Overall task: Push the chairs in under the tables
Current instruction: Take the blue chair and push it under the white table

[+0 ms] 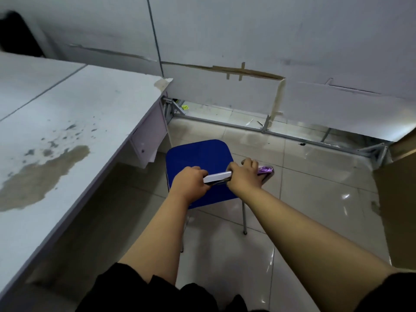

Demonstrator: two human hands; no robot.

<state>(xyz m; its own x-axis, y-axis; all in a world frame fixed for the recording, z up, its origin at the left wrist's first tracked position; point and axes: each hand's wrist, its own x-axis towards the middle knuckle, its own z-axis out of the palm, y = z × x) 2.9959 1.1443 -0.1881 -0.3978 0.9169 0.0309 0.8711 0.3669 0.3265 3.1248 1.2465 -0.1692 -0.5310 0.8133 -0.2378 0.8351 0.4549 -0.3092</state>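
- My left hand (pixel 191 180) is wrapped tight around the top bar (pixel 217 177) of the chair back. My fingers are curled over it.
- My right hand (pixel 244 175) is closed on the same bar, just beside my left hand. A short white piece of the bar shows between my 2 hands.
- The bar has a shiny purple end (pixel 265 170) that sticks out past my right hand.
- The chair (pixel 198 158) has a blue seat and thin metal legs. It stands on the tiled floor (pixel 304 199), straight in front of me.
- The chair is out in the open, to the right of the worktop (pixel 67 113). The seat is not under it.
- The worktop is white and long, and it runs along my left side. It has a big brown stain (pixel 45 174) and some small dark spots.
- A white wall panel (pixel 247 41) stands behind the chair. It has a long crack with tape over it.
- A brown cardboard sheet (pixel 396 199) is on my far right.
- My sleeves are black.
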